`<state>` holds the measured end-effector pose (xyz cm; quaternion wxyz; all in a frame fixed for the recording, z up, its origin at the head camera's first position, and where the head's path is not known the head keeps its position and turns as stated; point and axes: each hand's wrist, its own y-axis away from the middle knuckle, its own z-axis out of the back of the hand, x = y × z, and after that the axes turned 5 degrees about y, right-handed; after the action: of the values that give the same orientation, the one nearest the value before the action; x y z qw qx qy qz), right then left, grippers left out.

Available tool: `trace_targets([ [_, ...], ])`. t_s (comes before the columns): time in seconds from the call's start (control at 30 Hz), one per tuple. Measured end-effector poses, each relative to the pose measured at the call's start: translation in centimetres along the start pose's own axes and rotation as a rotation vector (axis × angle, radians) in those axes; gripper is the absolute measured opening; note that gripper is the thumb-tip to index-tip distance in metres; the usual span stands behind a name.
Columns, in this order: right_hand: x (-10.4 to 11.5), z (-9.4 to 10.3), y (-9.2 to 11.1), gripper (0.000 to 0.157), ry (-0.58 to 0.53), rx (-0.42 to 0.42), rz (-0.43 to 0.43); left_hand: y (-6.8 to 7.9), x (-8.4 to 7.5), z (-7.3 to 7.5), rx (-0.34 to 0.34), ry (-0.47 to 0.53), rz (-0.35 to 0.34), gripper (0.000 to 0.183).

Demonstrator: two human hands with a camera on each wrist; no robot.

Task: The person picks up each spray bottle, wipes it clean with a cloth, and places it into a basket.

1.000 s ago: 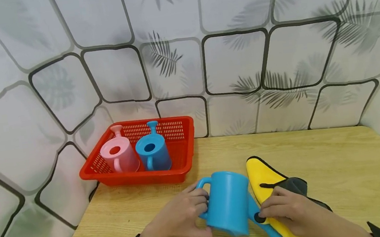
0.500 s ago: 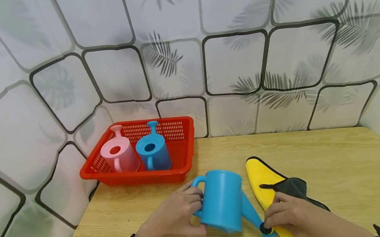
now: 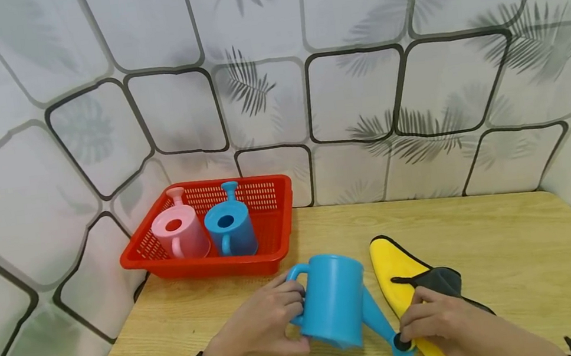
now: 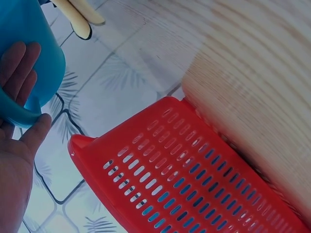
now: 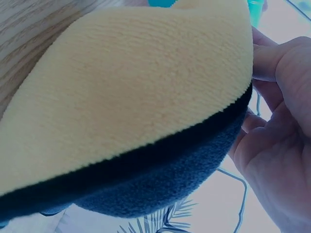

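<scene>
A blue toy watering can [image 3: 335, 302] is tilted over the table in the head view, its spout pointing down to the right. My left hand [image 3: 263, 323] grips its handle, fingers through the loop, as the left wrist view shows. My right hand [image 3: 436, 320] pinches a yellow-and-grey cloth [image 3: 388, 266] with black edging, right at the spout's tip. A fold of the cloth lies against the spout end there. In the right wrist view the cloth [image 5: 136, 87] fills most of the picture and the can is nearly hidden behind it.
A red plastic basket [image 3: 205, 267] stands at the back left of the wooden table [image 3: 530, 255]. Inside it are a pink watering can [image 3: 188, 237] and another blue watering can [image 3: 235, 231]. A patterned curtain [image 3: 265, 103] hangs behind the table.
The watering can has shifted slightly left, and its spout has swung so less of the tip shows past the right hand. The right hand has moved a little right and down with the cloth.
</scene>
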<state>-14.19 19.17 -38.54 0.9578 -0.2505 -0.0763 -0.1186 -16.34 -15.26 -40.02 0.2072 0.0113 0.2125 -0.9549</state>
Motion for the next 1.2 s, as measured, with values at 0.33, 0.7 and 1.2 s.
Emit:
trace_targets([
  [0.33, -0.1, -0.3, -0.1, 0.033, 0.016, 0.037, -0.063, -0.4, -0.5, -0.1, 0.012, -0.016, -0.046, 0.027],
  [0.7, -2.2, 1.9, 1.1, 0.02, 0.286, -0.343, -0.373, -0.9, -0.7, 0.5, -0.126, -0.13, -0.033, 0.028],
  [1.2, -4.4, 2.4, 5.0, 0.053, -0.032, 0.298, -0.918, -0.9, 1.8, 1.8, -0.502, -0.005, 0.185, 0.035],
])
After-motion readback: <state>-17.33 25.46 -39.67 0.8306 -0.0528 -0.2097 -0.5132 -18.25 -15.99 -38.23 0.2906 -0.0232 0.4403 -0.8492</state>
